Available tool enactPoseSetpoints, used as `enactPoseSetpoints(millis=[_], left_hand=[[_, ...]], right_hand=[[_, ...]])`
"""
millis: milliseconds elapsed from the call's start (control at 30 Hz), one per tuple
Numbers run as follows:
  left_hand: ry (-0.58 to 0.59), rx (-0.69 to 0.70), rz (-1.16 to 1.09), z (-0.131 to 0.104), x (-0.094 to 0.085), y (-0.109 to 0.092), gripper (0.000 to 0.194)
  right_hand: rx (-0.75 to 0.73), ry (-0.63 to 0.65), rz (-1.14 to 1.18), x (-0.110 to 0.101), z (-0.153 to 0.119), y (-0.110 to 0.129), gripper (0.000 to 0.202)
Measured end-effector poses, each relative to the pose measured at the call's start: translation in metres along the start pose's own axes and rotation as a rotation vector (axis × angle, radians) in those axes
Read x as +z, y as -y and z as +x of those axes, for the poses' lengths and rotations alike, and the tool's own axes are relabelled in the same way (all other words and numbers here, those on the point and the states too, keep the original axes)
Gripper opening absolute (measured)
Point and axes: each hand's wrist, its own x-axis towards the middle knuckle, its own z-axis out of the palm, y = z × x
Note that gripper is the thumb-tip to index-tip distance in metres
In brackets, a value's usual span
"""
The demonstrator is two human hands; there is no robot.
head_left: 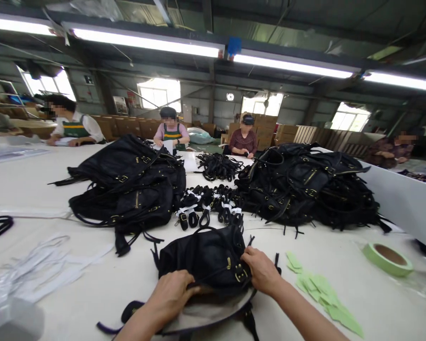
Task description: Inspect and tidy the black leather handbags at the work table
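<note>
A black handbag with gold-coloured buckles and a zip lies on the white table in front of me. Its mouth gapes toward me and shows a light grey lining. At the left of the opening, my left hand grips the upper rim, with the fingertips partly hidden inside. My right hand pinches the bag's right edge beside a double buckle. Loose straps stick out around the bag, and one dark strap end lies next to my left forearm.
Piles of black bags stand at the left and right. Bundled straps lie between them. Green tape and torn green pieces are at the right, white strips at the left. Several people sit across the table.
</note>
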Motion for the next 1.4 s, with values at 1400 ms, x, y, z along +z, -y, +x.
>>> enactPoseSetpoints(millis=[1400], left_hand=[[-0.243,-0.221,-0.561,0.026,0.064,0.043,0.054]], right_hand=[[0.521,0.094,0.165,0.036,0.267,0.065,0.032]])
